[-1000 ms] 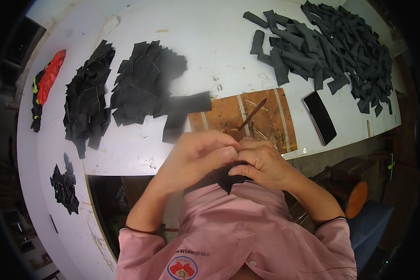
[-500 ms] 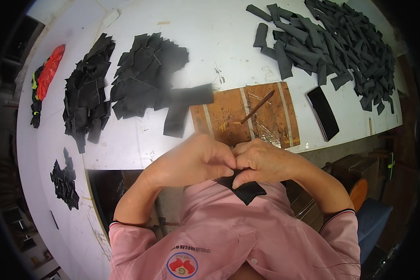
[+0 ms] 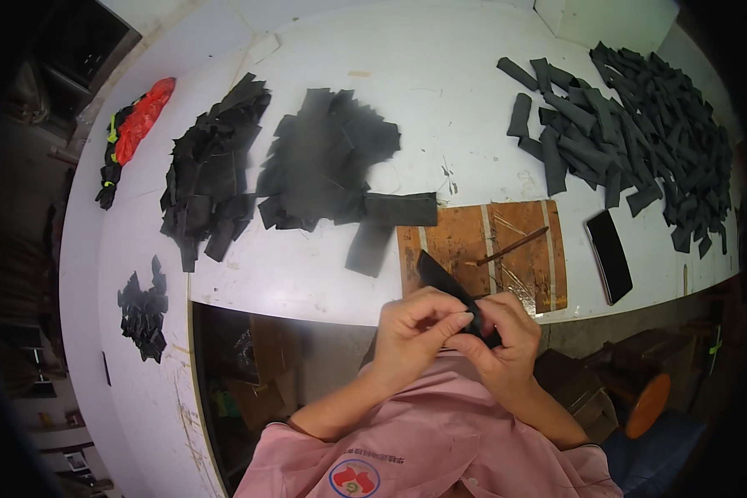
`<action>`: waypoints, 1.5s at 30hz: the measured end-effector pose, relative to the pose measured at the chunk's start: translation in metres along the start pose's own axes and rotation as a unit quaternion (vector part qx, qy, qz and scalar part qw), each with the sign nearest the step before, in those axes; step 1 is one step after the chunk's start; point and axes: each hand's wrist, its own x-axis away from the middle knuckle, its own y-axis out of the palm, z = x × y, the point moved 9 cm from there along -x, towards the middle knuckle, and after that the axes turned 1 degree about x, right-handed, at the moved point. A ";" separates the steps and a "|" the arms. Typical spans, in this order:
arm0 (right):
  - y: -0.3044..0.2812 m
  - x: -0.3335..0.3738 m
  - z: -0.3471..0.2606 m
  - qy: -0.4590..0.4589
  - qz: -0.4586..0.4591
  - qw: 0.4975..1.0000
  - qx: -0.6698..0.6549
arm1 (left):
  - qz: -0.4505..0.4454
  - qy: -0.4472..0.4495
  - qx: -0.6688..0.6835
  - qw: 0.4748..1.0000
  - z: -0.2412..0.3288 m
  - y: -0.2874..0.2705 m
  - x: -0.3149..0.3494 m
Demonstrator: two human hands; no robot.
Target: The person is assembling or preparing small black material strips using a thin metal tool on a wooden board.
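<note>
Between my hands, just off the table's front edge, is a narrow strip of black fabric (image 3: 444, 275). My left hand (image 3: 423, 328) pinches it from the left, thumb and fingers pressed together. My right hand (image 3: 500, 332) grips it from the other side, its thumb close to the left thumb. One end of the strip points up and left over a worn brown wooden board (image 3: 520, 217); the lower end shows beneath my right fingers. A thin brown stick-like tool (image 3: 515, 246) lies on the board.
Flat black fabric pieces lie in a left pile (image 3: 212, 166) and a middle pile (image 3: 328, 158). Dark tube-shaped pieces (image 3: 664, 141) are heaped at the far right, near a phone (image 3: 608, 257). A red plastic bag (image 3: 145, 120) and small black scraps (image 3: 144, 315) lie at the left.
My hands have turned the strip, so it now points up and away instead of hanging toward my shirt. The whole view has shifted, with the table appearing lower and further right.
</note>
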 end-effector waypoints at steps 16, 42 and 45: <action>0.002 -0.020 0.021 0.016 0.076 0.993 0.087 | 0.154 -0.145 0.155 0.965 -0.041 -0.016 -0.010; 0.039 -0.008 0.037 0.184 -0.115 0.841 -0.495 | -0.279 -0.166 0.453 0.830 0.003 0.035 0.010; 0.007 -0.014 0.029 0.081 -0.005 0.906 -0.415 | -0.217 -0.156 0.396 0.879 0.010 0.038 0.005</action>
